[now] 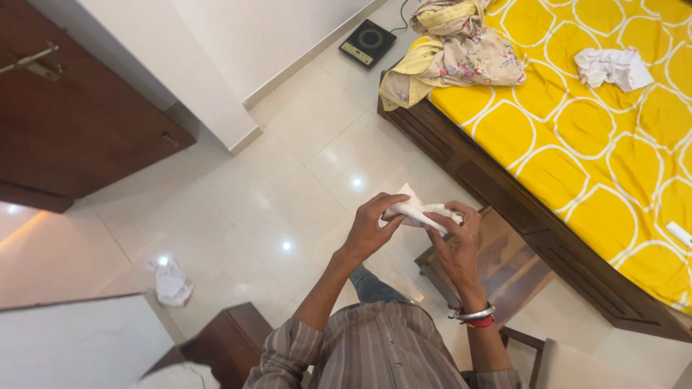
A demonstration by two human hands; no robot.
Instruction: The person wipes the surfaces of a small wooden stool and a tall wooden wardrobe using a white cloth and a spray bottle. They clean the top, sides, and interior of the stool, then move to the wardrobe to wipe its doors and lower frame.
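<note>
Both my hands hold a small white cloth in front of me, above the tiled floor. My left hand grips its left end with thumb and fingers closed on it. My right hand, with bangles at the wrist, pinches the right end. The cloth is bunched and rolled between the two hands.
A bed with a yellow patterned sheet stands to the right, with a floral cloth heap and a white cloth on it. A low wooden stool is below my hands. A crumpled white bag lies on the floor, a black induction cooktop by the wall, a wooden door at left.
</note>
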